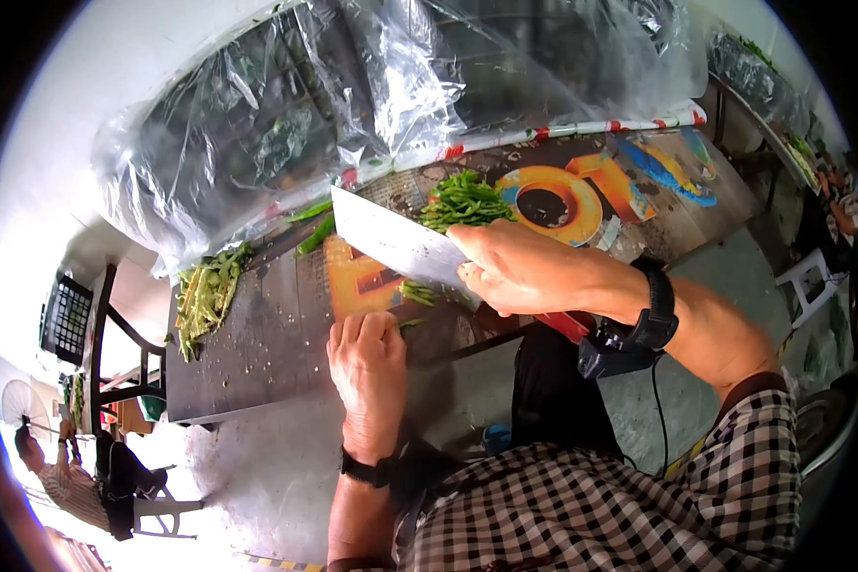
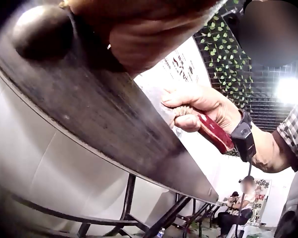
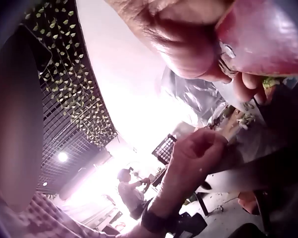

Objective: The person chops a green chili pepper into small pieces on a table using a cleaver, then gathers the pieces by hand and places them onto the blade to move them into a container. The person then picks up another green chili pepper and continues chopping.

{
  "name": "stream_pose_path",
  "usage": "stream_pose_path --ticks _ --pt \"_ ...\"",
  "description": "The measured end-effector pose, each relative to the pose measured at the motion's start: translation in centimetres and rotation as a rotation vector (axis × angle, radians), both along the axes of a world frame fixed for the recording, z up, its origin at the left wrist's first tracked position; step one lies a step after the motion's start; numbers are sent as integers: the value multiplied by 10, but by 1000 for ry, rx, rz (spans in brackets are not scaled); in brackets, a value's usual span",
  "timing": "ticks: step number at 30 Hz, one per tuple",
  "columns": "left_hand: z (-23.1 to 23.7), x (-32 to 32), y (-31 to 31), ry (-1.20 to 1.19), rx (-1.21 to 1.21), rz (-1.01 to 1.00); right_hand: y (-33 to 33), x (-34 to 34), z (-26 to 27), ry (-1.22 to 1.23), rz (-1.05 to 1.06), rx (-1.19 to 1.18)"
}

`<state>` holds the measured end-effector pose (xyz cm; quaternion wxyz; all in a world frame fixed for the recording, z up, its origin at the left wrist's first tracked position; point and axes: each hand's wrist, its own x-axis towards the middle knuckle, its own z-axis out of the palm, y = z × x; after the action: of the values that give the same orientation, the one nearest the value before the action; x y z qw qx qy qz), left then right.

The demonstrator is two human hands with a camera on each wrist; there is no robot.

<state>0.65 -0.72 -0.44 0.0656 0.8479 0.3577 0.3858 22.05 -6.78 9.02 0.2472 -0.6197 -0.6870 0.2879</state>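
Observation:
My right hand (image 1: 524, 272) grips a broad cleaver (image 1: 391, 238), its blade raised over the table and slanting up to the left. The red handle (image 2: 216, 133) shows behind the fingers in the left wrist view. Below the blade, my left hand (image 1: 367, 367) is at the table's front edge with fingers curled down; I see nothing held in it, though its underside is hidden. Small cut green pieces (image 1: 417, 292) lie just beyond its fingers. A pile of cut green pods (image 1: 462, 200) sits behind the right hand, and whole green pods (image 1: 316, 234) lie left of the blade.
Pale green trimmings (image 1: 208, 296) are heaped at the table's left end. Clear plastic sheeting (image 1: 391, 86) covers dark crates along the back. A person (image 1: 76, 481) sits at the far left near another table with a black basket (image 1: 67, 319). More people are at the far right.

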Motion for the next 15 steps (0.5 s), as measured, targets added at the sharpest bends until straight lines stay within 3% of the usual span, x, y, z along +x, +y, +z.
stream_pose_path --ticks 1,4,7,9,13,14,15 --pt "1 -1 1 -19 -4 -23 -2 0 5 27 -37 -49" --pt "2 -7 2 -62 -33 -78 -5 10 -2 -93 75 194" --pt "2 -10 1 -131 -97 -79 -7 13 -3 -84 111 199" --pt "0 -11 -1 -202 -172 -29 -13 11 9 -63 104 79" --pt "-9 -20 0 -570 -294 -19 -19 8 4 -55 161 91" --pt "-9 -21 -2 -750 -362 -104 -20 8 3 -30 172 -8" --pt "-11 -27 -2 -720 -345 -46 -20 5 2 4 206 -50"
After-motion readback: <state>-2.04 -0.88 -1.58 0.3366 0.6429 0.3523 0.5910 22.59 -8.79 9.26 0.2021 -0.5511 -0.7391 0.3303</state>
